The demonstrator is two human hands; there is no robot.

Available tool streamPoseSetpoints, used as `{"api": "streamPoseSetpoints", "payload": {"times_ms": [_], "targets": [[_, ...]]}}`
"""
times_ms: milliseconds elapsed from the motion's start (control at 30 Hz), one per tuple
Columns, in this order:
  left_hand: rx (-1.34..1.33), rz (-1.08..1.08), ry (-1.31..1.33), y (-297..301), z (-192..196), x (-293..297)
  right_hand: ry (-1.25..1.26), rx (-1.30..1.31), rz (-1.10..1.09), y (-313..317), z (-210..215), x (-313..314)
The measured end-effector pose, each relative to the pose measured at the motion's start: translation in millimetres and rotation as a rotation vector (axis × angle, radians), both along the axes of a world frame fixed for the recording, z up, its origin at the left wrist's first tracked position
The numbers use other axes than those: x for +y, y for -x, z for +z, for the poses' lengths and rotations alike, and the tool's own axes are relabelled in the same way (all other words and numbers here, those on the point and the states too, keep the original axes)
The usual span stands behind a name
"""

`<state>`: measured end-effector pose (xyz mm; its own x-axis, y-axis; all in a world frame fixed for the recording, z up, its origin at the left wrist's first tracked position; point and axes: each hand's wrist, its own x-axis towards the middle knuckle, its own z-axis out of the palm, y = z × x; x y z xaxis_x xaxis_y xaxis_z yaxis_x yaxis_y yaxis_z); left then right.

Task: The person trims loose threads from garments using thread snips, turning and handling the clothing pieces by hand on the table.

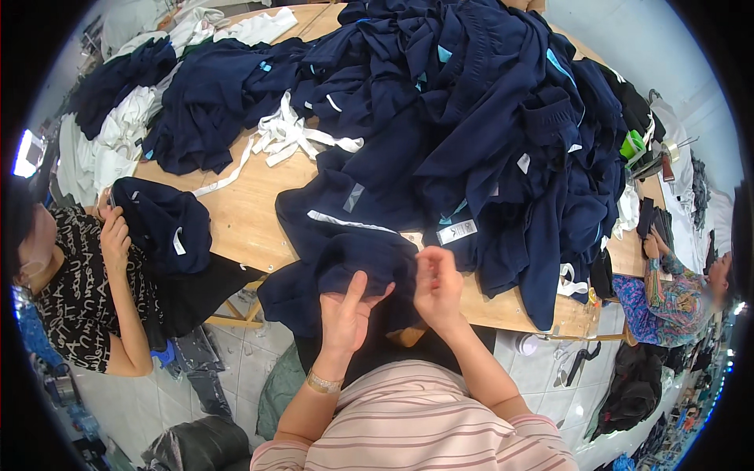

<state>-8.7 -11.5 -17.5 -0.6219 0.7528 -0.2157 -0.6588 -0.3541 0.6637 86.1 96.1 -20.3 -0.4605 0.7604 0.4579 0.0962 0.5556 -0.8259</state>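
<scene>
A navy garment [353,255] lies at the table's near edge, part of it hanging over. My left hand [345,318] grips its near part, thumb on top and fingers underneath. A white strip [352,222] runs across the cloth above that grip. My right hand [437,289] is raised just right of the garment, its fingers curled together in a slightly blurred pinch. What they hold, if anything, is too small to make out. Close beyond it, a white printed tag [457,231] lies on the navy cloth.
A large heap of navy garments [479,102] covers the far and right parts of the wooden table [243,196]. White tape [287,133] lies tangled near the middle. One person [94,290] handles navy cloth at the left; another person [667,294] works at the right.
</scene>
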Motion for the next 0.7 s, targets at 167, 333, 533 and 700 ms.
{"api": "streamPoseSetpoints", "payload": {"times_ms": [167,333,533,700], "targets": [[0.005,-0.011,0.018,0.3,0.3,0.9,0.160,-0.028,0.107,-4.1,7.5,0.0],[0.132,0.021,0.021,-1.9,-13.2,-2.9,-0.321,-0.112,0.278,3.4,11.2,0.1],[0.118,0.068,0.065,-3.7,-1.6,0.8,0.048,-0.046,0.155,1.3,9.3,-6.2],[0.153,0.115,0.106,-7.9,-3.9,0.2,-0.285,-0.068,0.238,3.6,6.3,-1.6]]}}
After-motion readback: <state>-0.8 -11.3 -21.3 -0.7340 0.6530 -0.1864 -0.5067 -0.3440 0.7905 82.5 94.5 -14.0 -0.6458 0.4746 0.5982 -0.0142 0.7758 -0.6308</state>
